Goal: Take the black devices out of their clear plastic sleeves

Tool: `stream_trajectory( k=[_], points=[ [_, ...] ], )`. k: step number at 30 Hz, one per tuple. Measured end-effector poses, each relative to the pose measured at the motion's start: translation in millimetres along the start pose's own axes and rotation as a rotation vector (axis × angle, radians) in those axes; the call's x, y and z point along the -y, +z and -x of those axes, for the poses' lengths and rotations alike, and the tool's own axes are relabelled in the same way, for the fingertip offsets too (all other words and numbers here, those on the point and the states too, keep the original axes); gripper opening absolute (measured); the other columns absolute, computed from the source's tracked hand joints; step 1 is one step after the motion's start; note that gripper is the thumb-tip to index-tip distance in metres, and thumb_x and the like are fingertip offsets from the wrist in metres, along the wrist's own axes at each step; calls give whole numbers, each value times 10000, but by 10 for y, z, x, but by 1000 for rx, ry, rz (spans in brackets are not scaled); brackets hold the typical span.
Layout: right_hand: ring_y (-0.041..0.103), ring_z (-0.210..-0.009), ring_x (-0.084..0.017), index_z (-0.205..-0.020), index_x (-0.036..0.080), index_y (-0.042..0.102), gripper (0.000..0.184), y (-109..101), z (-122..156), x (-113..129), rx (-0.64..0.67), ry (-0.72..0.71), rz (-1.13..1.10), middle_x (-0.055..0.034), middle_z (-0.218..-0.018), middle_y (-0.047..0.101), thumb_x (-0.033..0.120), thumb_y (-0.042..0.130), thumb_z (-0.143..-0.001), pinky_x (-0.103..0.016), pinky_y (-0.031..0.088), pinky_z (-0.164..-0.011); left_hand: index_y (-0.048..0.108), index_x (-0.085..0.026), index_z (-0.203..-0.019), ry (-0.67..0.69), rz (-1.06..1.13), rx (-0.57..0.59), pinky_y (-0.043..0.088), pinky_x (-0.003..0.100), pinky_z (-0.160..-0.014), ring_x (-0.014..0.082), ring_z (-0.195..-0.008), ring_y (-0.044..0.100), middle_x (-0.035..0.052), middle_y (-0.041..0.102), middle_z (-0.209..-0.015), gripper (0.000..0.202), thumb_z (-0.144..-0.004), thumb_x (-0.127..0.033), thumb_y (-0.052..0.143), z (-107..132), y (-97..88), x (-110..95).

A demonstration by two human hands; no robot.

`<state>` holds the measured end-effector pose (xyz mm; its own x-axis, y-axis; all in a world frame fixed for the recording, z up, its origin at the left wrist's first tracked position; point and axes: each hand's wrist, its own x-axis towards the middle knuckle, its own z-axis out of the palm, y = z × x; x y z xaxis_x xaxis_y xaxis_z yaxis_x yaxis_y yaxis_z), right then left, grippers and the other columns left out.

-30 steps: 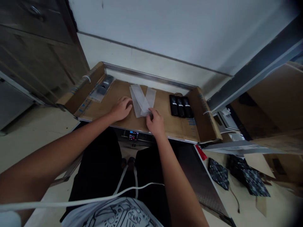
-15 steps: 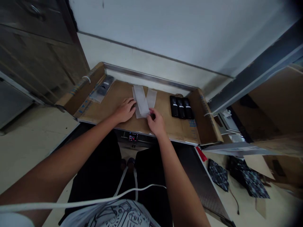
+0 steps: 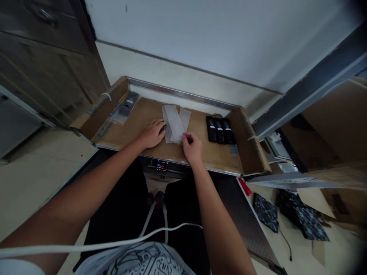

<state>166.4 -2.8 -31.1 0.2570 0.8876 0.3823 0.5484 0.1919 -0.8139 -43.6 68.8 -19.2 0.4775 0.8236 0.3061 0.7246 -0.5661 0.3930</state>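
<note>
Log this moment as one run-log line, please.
left hand: flat on brown cardboard sheet, touching translucent plastic strips | right hand: fingers at strips' lower end | nearby: three black rectangular devices

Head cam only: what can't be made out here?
Head view:
- Translucent film strips: lower end hidden by the right hand, so any grip can't be told.
- Three black objects: white labels too small to read.
- Lit display: readout too small.
- Wrapped dark item: blurred through its clear packaging.
</note>
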Motion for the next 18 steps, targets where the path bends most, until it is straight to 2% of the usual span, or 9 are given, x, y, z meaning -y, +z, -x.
stream_trajectory(
  k=[6,11,18],
  points=[
    [633,-849,-223,-924,185,654,174,33,-349,-123,-27,-16,78,-88,-912,701,236,507,-848,-371,507,-817,545,-179,-1367,-66,-7,8,309,515,-1174,300,-1421,407,130,446,-1548,458,-948,-358,497,-87,4,13],
    [605,-848,-237,-879,190,623,159,94,-652,-194,61,-40,184,-90,-893,684,190,473,-823,-378,482,-821,541,-174,-1367,-78,-18,7,302,498,-1185,283,-1425,413,135,455,-1544,479,-903,-287,503,-224,39,59],
    [595,-777,-203,-843,211,598,125,138,-777,-229,127,-132,132,-46,-828,678,212,477,-810,-332,469,-757,511,-191,-1403,-71,10,10,277,483,-1206,255,-1450,388,111,456,-1549,513,-894,-215,448,-287,62,95]
  ],
)
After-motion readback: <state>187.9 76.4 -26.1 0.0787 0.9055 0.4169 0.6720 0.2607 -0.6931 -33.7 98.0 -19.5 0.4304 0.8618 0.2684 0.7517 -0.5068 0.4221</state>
